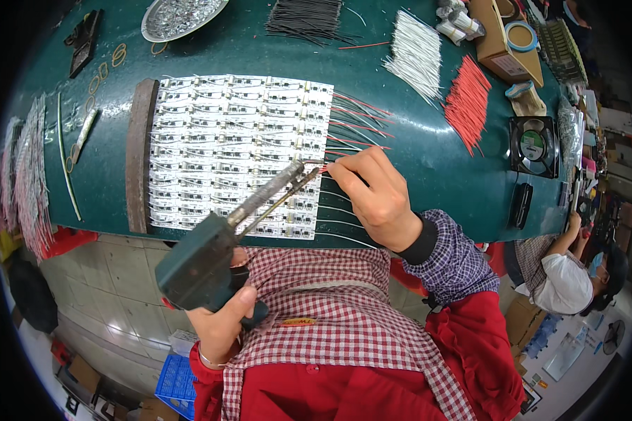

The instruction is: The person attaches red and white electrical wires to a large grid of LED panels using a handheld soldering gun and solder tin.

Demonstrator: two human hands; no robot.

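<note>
My left hand point(225, 319) is wrapped around the grip of a dark green soldering gun point(198, 261). The gun's tip and thin side tube reach up and right to the right edge of a white panel of small circuit boards point(239, 133). There my right hand point(379, 200) pinches the end of a red wire point(323, 169) close to the iron's tip; most of that wire is hidden by the fingers. Red, black and white wires point(361, 126) stick out from the panel's right edge above my hand. Below it, only white wires point(340, 210) show.
A brown bar point(141, 154) lies along the panel's left edge. Behind are black wires point(305, 17), white wires point(416, 52), red wires point(466, 102) and a silvery dish point(182, 17). A fan point(532, 146) stands right; wire bundles point(28, 175) hang left. Another person point(562, 274) sits far right.
</note>
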